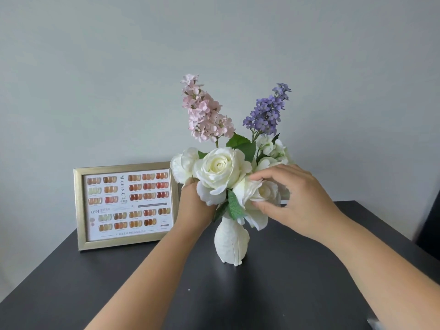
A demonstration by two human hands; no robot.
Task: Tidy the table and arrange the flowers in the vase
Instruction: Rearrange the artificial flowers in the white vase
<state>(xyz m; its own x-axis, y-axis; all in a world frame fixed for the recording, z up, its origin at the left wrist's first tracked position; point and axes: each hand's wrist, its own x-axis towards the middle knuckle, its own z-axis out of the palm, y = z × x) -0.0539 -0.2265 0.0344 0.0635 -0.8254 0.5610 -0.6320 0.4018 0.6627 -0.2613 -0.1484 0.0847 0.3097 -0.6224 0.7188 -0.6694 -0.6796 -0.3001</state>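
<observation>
Matte black table (285,282) holds a bulbous white vase (231,244); right hand (292,198) pinches a soft cream rose (266,191); left hand (195,206) has its fingers hidden behind petals, grip unclear.

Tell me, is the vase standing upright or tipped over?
Upright. The vase stands on its base on the table, neck up, with the flowers rising from it.

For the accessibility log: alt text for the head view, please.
Two hands adjust white roses in a white vase on a dark table: the right hand pinches the lower rose, the left hand reaches under the blooms. Pink blossoms and purple blossoms rise behind; a gold picture frame stands at left.
</observation>
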